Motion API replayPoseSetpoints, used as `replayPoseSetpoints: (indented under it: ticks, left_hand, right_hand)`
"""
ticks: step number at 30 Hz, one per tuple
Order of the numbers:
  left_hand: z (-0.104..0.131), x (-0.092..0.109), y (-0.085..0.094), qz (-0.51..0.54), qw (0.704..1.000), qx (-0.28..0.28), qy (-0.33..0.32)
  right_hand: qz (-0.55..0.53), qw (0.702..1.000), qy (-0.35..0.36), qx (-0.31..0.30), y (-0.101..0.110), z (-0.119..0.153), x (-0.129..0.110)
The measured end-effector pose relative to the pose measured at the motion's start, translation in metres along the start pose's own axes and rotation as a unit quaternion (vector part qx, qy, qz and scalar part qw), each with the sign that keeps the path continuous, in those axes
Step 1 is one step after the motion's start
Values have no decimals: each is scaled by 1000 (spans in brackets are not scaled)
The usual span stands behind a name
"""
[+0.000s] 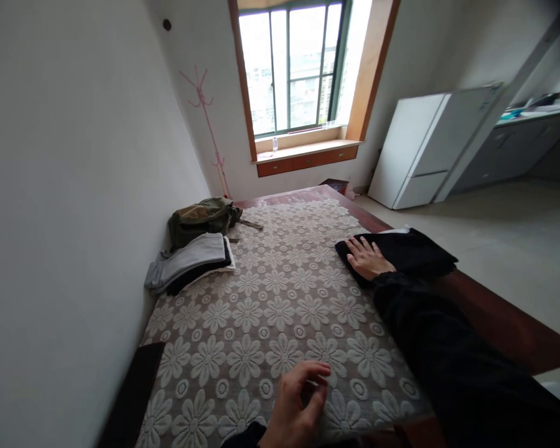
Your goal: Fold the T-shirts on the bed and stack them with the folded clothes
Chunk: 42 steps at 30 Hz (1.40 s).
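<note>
My right hand (368, 258) lies flat, fingers spread, on a folded black garment (413, 249) at the right side of the table. A bit of white cloth (400, 230) shows at that garment's far edge. Low in the middle of the view, my left hand (301, 401) hovers over or rests on the flowered tablecloth (280, 311); I cannot tell which. Its fingers are loosely curled, with a gap to the thumb and nothing held. On the far left sits a stack of folded clothes, grey trousers (191, 258) on top of black (198, 275) and white pieces.
An olive backpack (203, 218) leans by the left wall behind the stack. A dark flat object (133, 392) lies at the near left edge. Reddish wood (504, 317) borders the cloth on the right. Beyond stand a pink coat rack (208, 124), a window and a white fridge (424, 140).
</note>
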<state>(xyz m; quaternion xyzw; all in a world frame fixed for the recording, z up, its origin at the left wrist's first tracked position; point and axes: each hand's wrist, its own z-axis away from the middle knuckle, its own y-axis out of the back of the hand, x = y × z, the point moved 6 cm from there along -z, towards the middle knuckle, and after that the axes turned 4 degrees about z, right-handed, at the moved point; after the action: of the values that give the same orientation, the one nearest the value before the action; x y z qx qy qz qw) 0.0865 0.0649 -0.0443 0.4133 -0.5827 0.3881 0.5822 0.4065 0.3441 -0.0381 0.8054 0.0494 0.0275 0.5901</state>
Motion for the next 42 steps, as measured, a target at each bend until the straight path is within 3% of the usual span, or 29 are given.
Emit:
replayPoseSetpoints:
  ticks: [7, 12, 14, 16, 19, 20, 22, 26, 29, 35, 39, 42]
  left_hand:
    - [-3, -8, -1, 26, 999, -16, 11]
    - [0, -6, 27, 97, 987, -52, 119]
    - [-7, 4, 55, 70, 986, -36, 148]
    - [-25, 20, 92, 18, 989, 20, 145]
    - [-72, 52, 155, -141, 977, 141, 78]
    - [-89, 63, 175, -219, 957, 185, 51]
    - [-123, 82, 212, -406, 872, 273, 32]
    - [-173, 92, 257, -479, 809, 336, 49]
    - [-185, 86, 267, -503, 792, 341, 64]
    - [-180, 76, 262, -515, 784, 344, 52]
    - [-178, 91, 266, -496, 786, 366, 47]
    - [-170, 118, 277, -470, 779, 413, 46]
  right_hand:
    - [15, 1000, 13, 11, 8, 4, -7]
    - [-38, 996, 43, 69, 21, 12, -6]
    - [-95, 986, 69, 116, 31, 24, -9]
    - [-162, 967, 101, 166, 41, 40, -18]
    - [-256, 934, 157, 193, 48, 64, -45]
    - [-283, 924, 177, 189, 49, 70, -55]
    - [-324, 902, 224, 178, 50, 78, -76]
    - [-383, 879, 212, 189, 54, 79, -83]
    - [-411, 873, 167, 201, 53, 77, -74]
    - [-389, 884, 147, 214, 43, 75, -68]
    - [-351, 899, 174, 198, 38, 73, -77]
    - [-339, 906, 216, 132, 37, 69, -91]
